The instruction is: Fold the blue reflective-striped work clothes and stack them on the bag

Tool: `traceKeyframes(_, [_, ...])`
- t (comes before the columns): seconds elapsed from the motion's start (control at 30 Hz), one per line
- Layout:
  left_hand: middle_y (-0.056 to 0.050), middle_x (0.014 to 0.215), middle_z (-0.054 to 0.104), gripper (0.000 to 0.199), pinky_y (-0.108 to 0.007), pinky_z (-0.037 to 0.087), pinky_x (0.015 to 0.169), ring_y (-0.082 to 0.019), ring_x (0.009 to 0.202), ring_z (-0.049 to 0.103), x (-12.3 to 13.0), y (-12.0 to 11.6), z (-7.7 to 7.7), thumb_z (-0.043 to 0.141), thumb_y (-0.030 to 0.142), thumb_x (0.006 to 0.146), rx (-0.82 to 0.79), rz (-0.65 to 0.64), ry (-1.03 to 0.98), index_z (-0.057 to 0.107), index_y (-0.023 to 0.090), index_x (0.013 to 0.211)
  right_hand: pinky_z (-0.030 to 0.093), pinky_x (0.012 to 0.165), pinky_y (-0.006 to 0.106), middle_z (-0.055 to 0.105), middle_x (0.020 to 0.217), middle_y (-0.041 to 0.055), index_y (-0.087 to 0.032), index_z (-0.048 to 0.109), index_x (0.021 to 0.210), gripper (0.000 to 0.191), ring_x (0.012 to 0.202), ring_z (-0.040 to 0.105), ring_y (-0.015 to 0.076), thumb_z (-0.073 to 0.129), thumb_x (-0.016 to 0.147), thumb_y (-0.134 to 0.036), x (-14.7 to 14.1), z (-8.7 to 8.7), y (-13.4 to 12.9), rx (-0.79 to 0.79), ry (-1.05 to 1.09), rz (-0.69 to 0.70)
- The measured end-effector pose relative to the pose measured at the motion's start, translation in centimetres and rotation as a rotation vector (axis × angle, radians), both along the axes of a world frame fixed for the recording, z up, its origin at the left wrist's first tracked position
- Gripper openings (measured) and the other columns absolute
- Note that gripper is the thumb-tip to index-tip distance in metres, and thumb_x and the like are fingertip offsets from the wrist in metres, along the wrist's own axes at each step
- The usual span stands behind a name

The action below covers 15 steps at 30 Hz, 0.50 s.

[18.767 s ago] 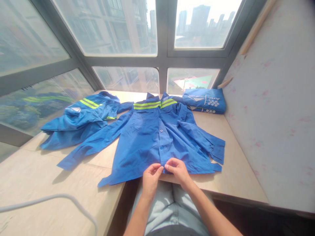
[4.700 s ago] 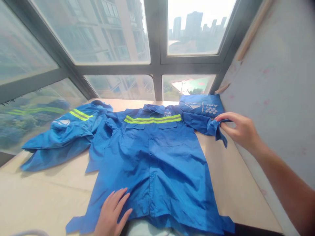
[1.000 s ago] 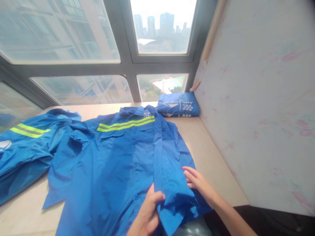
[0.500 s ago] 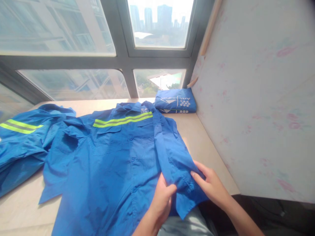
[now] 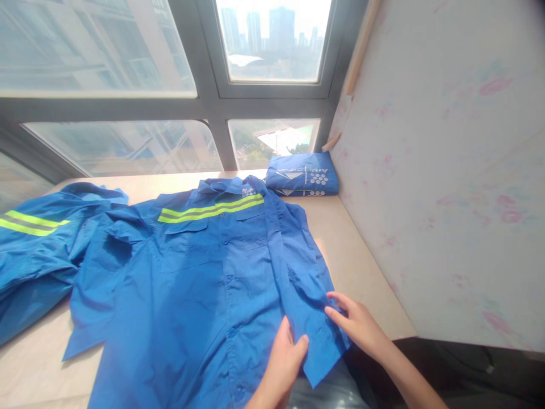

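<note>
A blue long-sleeved work shirt (image 5: 187,284) lies spread front up, with a yellow-green and grey reflective band across its chest and buttons down the front. Its sleeve (image 5: 293,267) on the right is folded down along the body. My left hand (image 5: 283,358) rests at the inner edge of this sleeve near the cuff, thumb and forefinger apart; its other fingers are mostly hidden. On the outer edge, my right hand (image 5: 357,324) touches the cloth with fingertips, thumb and forefinger parted.
Another blue garment (image 5: 38,255) with a reflective band lies crumpled at left. A folded blue bundle (image 5: 302,173) with white print sits at the back by the window (image 5: 272,102). A floral-papered wall (image 5: 447,170) bounds the pale surface (image 5: 361,261) on the right.
Both hands have shifted slightly downward in view. My right hand has loosened on the sleeve edge and its fingers have parted. The sleeve lies flatter, its lower corner a little lower.
</note>
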<state>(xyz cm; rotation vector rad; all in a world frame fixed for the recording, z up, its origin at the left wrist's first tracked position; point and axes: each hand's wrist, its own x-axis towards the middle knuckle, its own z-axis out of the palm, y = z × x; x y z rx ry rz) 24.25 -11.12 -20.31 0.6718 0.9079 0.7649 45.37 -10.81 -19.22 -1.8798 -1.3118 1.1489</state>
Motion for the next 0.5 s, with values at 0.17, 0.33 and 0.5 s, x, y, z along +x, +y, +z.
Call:
traceKeyframes(0.17, [-0.015, 0.121, 0.070, 0.064, -0.040, 0.049, 0.105, -0.031, 0.118, 0.064, 0.4, 0.4, 0.7, 0.078, 0.036, 0.073, -0.022, -0.003, 0.089, 0.058, 0.016, 0.131, 0.054, 0.091, 0.038, 0.076, 0.112, 0.0103, -0.021, 0.074, 0.110, 0.044, 0.104, 0.070, 0.0298, 0.051, 0.094, -0.054, 0.3, 2.5, -0.3, 0.183, -0.048, -0.087])
traceKeyframes(0.33, [-0.008, 0.092, 0.074, 0.053, -0.031, 0.055, 0.082, -0.025, 0.090, 0.069, -0.3, -0.4, -0.3, 0.073, 0.037, 0.075, 0.053, -0.134, 0.447, 0.061, 0.017, 0.123, 0.056, 0.080, 0.040, 0.078, 0.092, 0.0092, -0.021, 0.077, 0.098, 0.047, 0.088, 0.073, 0.0322, 0.051, 0.089, -0.059, 1.7, 0.1, -1.3, 0.040, -0.165, 0.023])
traceKeyframes(0.5, [-0.002, 0.061, 0.065, 0.017, -0.027, 0.046, 0.061, -0.020, 0.058, 0.064, -1.3, -0.5, 0.4, 0.047, 0.030, 0.091, 0.241, -0.361, 0.631, 0.061, 0.020, 0.091, 0.053, 0.071, 0.036, 0.074, 0.079, 0.0059, -0.022, 0.075, 0.103, 0.044, 0.074, 0.070, 0.0263, 0.048, 0.092, -0.055, 2.4, -0.5, -0.4, 0.017, -0.370, 0.015])
